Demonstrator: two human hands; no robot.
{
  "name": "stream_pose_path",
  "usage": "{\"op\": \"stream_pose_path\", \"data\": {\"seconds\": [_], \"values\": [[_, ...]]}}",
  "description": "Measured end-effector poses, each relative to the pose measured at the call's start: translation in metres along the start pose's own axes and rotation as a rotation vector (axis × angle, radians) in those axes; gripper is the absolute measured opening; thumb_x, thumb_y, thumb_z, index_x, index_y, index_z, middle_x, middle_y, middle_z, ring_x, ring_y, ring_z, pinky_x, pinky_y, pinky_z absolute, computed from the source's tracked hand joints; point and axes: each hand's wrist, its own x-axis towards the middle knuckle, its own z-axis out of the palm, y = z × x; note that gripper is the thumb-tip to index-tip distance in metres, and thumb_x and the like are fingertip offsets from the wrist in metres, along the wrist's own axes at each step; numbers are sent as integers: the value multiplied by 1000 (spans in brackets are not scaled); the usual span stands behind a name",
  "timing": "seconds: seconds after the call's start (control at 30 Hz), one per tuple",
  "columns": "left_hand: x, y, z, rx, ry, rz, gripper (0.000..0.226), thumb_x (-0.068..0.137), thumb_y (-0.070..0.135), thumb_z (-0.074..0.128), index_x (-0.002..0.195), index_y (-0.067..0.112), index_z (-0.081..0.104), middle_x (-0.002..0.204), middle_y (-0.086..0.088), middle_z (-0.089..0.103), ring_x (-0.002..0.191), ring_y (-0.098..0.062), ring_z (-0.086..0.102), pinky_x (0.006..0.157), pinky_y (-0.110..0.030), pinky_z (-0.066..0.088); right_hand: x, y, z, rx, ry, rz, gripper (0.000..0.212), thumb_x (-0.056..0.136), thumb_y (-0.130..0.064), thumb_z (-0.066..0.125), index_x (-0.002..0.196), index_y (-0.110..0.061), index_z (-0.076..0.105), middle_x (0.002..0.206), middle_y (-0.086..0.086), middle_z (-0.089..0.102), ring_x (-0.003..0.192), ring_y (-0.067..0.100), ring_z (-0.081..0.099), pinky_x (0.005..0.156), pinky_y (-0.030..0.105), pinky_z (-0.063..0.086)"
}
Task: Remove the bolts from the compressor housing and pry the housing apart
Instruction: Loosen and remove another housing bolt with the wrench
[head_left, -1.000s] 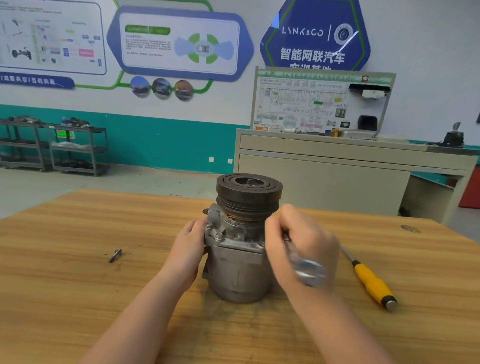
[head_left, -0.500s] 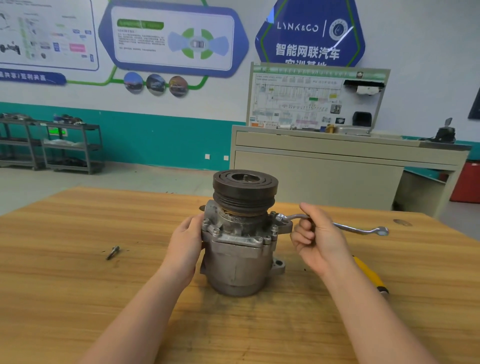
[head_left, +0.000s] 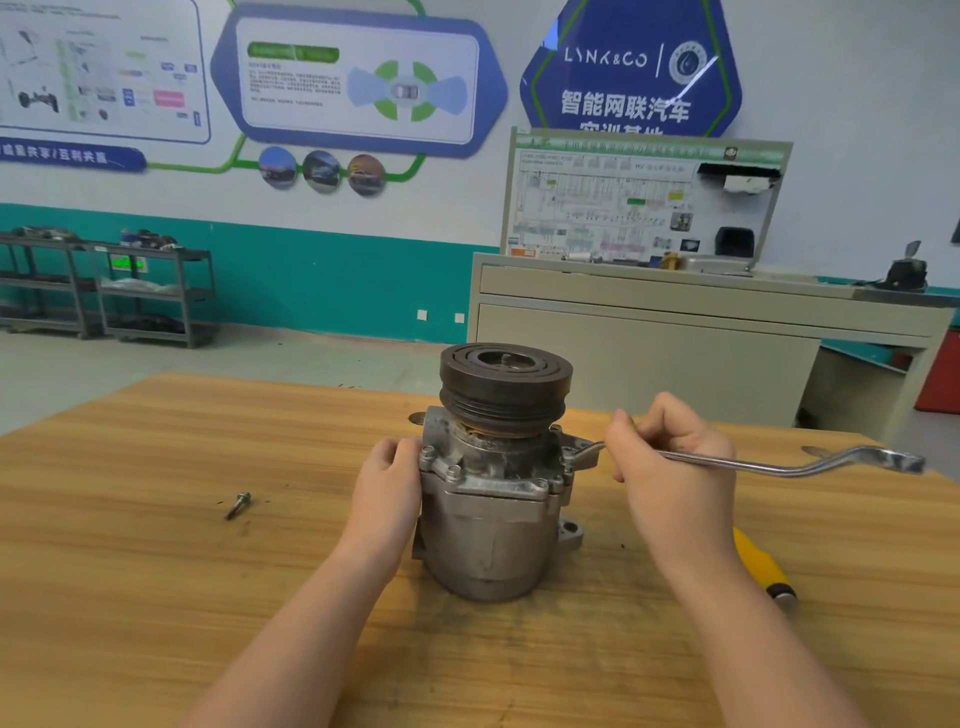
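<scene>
My left grip (head_left: 387, 480) braces the compressor (head_left: 493, 499) at nine o'clock; my right grip (head_left: 670, 457) clasps the wrench (head_left: 779, 466), levering a three-o'clock bolt (head_left: 569, 458).

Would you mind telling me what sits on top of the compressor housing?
A dark grooved pulley sits on top of the compressor housing, with a small shaft end visible in its centre recess. The pulley covers the housing's top face, so whatever lies beneath cannot be seen.
</scene>
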Motion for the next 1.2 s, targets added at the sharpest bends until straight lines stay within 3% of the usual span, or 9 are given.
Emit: {"op": "stream_pose_path", "data": {"seconds": [0.17, 0.23, 0.37, 0.5, 0.6, 0.67, 0.9, 1.07, 1.2], "values": [[0, -1, 0, -5, 6, 12, 25, 99, 20, 44, 95, 11, 66, 100, -9, 70, 106, -31, 63, 101, -55, 47, -23, -20, 19, -316, -69, -507, 37, 76, -4, 51, 63, -30, 28, 54, -9, 26, 49, -2, 36, 47, 7, 25], [2, -3, 0, -4, 6, 12, 25, 99, 20, 44, 95, 11, 66, 99, -9, 70, 105, -30, 63, 100, -55, 47, -26, -19, 23, -371, -89, -530, 36, 74, 0, 49, 62, -28, 29, 52, -14, 26, 46, 9, 31, 42, 15, 24], [4, -4, 0, -7, 6, 18, 25, 99, 20, 43, 95, 13, 67, 100, -8, 70, 105, -29, 63, 101, -53, 47, -13, -6, 8, -39, -19, -129, 31, 78, -15, 54, 56, -24, 34, 49, -7, 32, 46, 5, 30, 42, 15, 23], [5, -4, -2, -48, -12, 11, 22, 99, 17, 47, 98, 13, 69, 102, -9, 72, 106, -29, 65, 102, -53, 47, 14, 15, -7, 453, -89, 402, 48, 83, 0, 58, 46, -24, 41, 41, -5, 37, 37, 8, 32, 39, 18, 29], [6, -4, -4, -74, -28, -1, 21, 100, 18, 49, 102, 13, 69, 103, -9, 73, 105, -27, 66, 102, -51, 49, 19, 24, -7, 892, -87, 877, 37, 90, -7, 57, 59, -21, 43, 43, -2, 39, 32, 6, 32, 32, 16, 25], [7, -5, -4, -84, -41, -5, 21, 101, 19, 49, 104, 14, 69, 104, -8, 73, 105, -26, 66, 101, -49, 50, 20, 28, -7, 1024, 59, 954, 27, 92, -13, 59, 71, -19, 44, 45, -3, 40, 32, 5, 32, 30, 15, 26], [13, -9, -6, -109, -56, -2, 20, 100, 19, 51, 100, 13, 70, 96, -5, 76, 95, -19, 69, 85, -36, 54, 14, 20, -2, 430, 85, 437, 56, 87, 8, 51, 43, -24, 38, 40, -1, 39, 35, 10, 31, 37, 18, 25], [14, -12, -6, -115, -65, -1, 21, 100, 21, 51, 102, 14, 71, 96, -3, 77, 95, -19, 69, 85, -35, 54, 8, 9, -3, 123, -7, 162, 35, 79, -20, 58, 48, -24, 44, 42, -1, 46, 43, 9, 41, 46, 19, 35], [14, -13, -7, -116, -72, 7, 22, 100, 22, 50, 102, 15, 71, 93, -1, 77, 95, -19, 70, 89, -39, 55, -3, 3, 1, 33, -34, -64, 37, 80, -19, 58, 52, -18, 34, 49, 4, 39, 47, 4, 36, 46, 13, 29]]}}
